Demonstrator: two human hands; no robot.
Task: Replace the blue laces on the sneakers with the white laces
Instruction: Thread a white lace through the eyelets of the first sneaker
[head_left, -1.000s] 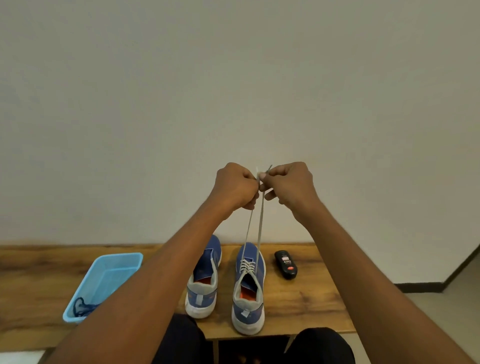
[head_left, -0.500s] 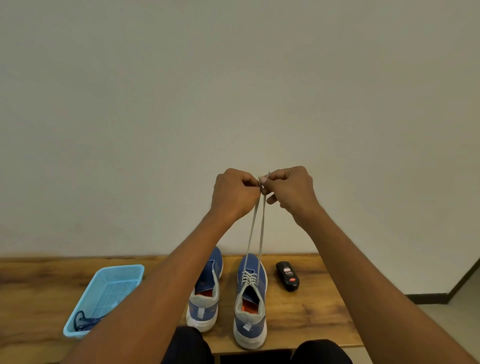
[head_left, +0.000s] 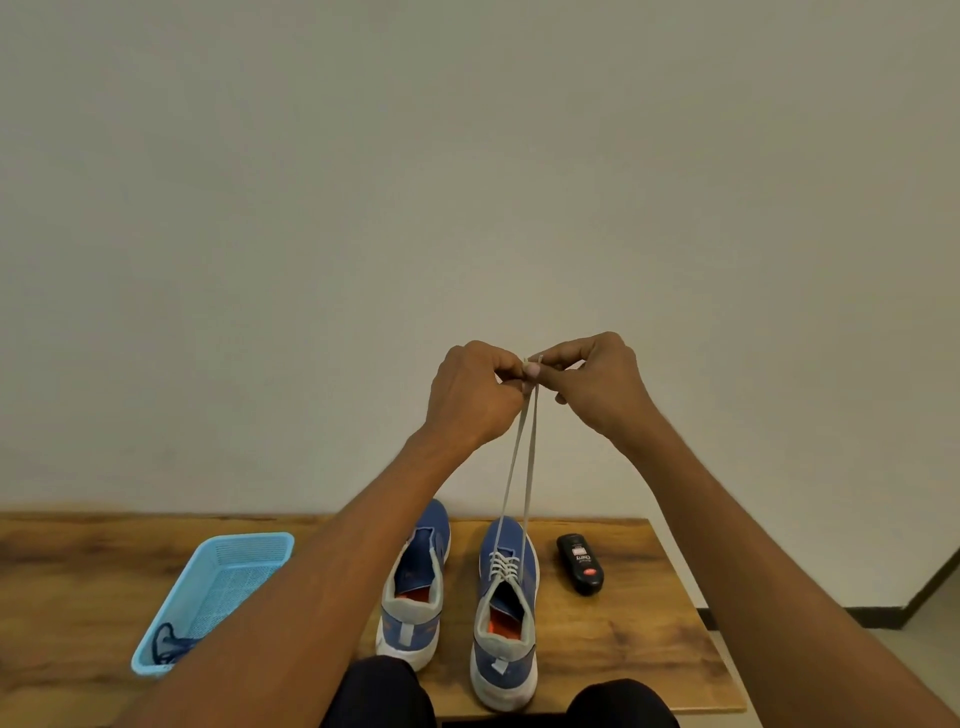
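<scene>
Right blue sneaker (head_left: 506, 613) wears its white lace (head_left: 521, 457), ends pinched by both hands (head_left: 475, 397) (head_left: 597, 384); left blue sneaker (head_left: 415, 587) remains unlaced.

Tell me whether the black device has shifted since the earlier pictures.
No. The black device still lies beside the laced sneaker, same gap and angle.

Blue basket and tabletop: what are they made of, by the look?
Blue basket: likely moulded plastic, matte; its walls and floor are a fine open mesh under a solid rim. Tabletop: wood-look, brown streaky grain with a low sheen; solid wood, veneer or laminate cannot be told apart here.
</scene>
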